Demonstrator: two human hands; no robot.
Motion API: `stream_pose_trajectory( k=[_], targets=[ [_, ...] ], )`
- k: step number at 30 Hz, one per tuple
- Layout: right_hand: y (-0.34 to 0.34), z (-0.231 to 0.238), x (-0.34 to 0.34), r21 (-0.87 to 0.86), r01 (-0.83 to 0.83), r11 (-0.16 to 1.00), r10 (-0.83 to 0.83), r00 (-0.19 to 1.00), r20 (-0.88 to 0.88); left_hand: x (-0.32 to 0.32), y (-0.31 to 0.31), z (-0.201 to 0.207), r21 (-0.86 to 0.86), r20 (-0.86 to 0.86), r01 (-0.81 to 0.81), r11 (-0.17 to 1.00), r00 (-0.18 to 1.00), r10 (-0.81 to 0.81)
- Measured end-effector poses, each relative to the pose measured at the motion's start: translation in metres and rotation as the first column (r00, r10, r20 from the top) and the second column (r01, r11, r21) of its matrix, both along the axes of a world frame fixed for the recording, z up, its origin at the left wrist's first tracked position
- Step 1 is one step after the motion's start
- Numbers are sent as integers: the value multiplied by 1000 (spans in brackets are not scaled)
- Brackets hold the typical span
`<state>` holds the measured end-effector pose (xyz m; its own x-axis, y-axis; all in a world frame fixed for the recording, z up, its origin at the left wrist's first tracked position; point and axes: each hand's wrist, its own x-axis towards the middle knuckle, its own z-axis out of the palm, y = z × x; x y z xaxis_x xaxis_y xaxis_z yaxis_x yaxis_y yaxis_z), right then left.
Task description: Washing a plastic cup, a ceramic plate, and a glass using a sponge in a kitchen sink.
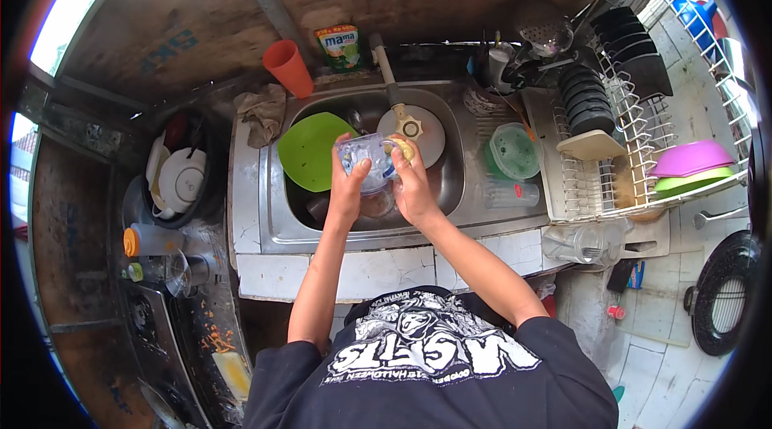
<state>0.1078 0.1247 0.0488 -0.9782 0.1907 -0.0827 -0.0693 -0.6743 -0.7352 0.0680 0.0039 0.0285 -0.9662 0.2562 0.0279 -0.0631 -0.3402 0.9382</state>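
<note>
Over the middle of the sink (452,188) my two hands are together on a clear cup (370,160) with a blue tint. My left hand (347,192) is closed round its left side, thumb across the front. On the cup's right side is my right hand (412,186), its fingers wrapped round a yellow sponge (404,149) pressed near the rim. Behind the cup, a bright green basin (314,143) and a round white plate (430,133) lie in the sink under the tap (392,91). Other dishes below my hands are partly hidden.
An orange-red cup (288,69), a green soap pouch (338,47) and a rag (261,115) sit along the back edge. At right are a green-tinted tub (513,151), a clear tumbler (511,194) and a loaded wire dish rack (635,151). A dark tub (211,188) of dishes stands left.
</note>
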Motion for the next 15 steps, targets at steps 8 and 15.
stream_pose_trajectory(
  k=[8, 15],
  targets=[
    [28, -3, -29, 339, 24, 940, -48, 997, 63, -9, 16, -11, -224, -62, -181, 957, 983, 172],
    [50, -5, -23, 599, -132, 789, 11, 980, 201, 0, -5, 19, -739, -334, -128, 661, 922, -196]
  ],
)
